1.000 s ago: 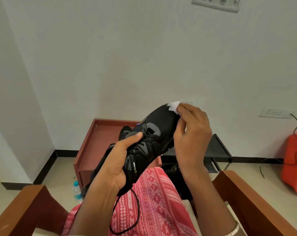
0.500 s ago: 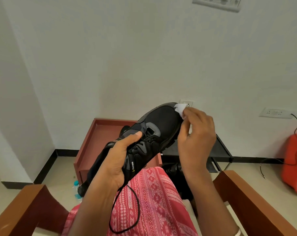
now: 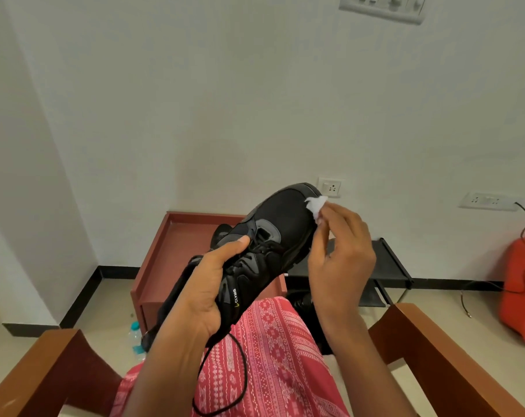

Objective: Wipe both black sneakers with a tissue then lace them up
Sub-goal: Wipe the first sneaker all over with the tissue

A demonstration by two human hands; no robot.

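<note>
My left hand [image 3: 207,287] grips a black sneaker [image 3: 273,236] round its middle, toe pointing up and away, thumb across the laces. A loose black lace [image 3: 225,383] hangs from it over my lap. My right hand [image 3: 339,251] pinches a small white tissue [image 3: 316,206] and holds it against the right side of the toe. A second black sneaker [image 3: 222,233] lies partly hidden behind the first, on the red-brown table [image 3: 171,251].
Wooden chair arms [image 3: 435,356] flank my lap in pink patterned cloth [image 3: 273,350]. A black metal rack [image 3: 387,263] stands by the wall, with an orange container [image 3: 523,296] and its cable at the right. A water bottle [image 3: 135,335] stands on the floor at left.
The tissue has slid from the top of the toe round to its right side, and my right hand has shifted right and slightly down. The sneaker stays held in place.
</note>
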